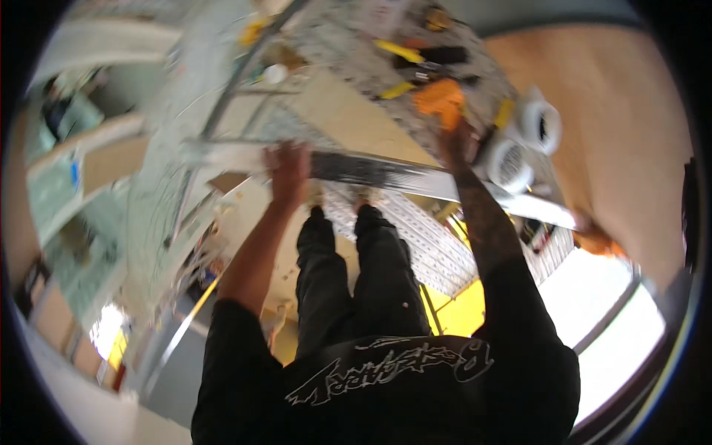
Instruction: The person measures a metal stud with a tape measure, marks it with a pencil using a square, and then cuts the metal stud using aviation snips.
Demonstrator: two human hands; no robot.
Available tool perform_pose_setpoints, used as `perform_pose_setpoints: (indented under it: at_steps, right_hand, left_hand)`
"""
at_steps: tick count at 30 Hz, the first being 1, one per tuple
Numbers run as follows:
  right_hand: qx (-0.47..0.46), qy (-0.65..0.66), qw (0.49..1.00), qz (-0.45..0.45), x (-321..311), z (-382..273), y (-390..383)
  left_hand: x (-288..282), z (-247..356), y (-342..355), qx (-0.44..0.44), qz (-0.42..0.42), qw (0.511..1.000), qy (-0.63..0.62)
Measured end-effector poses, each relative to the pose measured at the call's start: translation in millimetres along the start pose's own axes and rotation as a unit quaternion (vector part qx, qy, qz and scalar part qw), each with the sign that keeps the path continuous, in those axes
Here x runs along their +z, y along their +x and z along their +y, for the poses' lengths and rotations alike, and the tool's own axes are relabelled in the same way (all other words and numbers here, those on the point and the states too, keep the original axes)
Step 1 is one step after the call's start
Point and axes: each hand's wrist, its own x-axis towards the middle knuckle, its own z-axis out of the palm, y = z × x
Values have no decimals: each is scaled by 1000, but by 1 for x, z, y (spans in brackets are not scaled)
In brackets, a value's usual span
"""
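Observation:
A long silvery strip (374,170) crosses in front of me, from the left to the lower right, with a dark grey stretch in its middle. Over its left part lies my left hand (288,169), fingers apart and somewhat smeared by motion, touching or just above the strip. My right hand (456,142) is beyond the strip on the right, closed at the lower end of an orange tool (440,100) whose kind is too blurred to name. Yellow-handled tools (400,50) lie just past it.
Two white rolls (539,124) sit to the right, beside a tan board (593,111). Under my feet runs a perforated metal plank (415,230). Another orange thing (602,243) shows near the strip's right end, too blurred to name. A dark bar (245,74) slants at the upper left.

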Motion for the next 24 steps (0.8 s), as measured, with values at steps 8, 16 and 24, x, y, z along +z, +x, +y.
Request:
perform_pose_setpoints:
  at_steps: [8, 16, 24]
  right_hand:
    - [58, 11, 995, -77, -54, -63, -15]
    - [26, 286, 949, -128, -81, -152, 9]
    - [283, 392, 846, -225, 18, -174, 70]
  left_hand:
    - [-34, -31, -14, -38, -54, 991, 120]
    - [-51, 1, -39, -119, -28, 992, 28]
    - [-36, 13, -35, -202, 12, 979, 1]
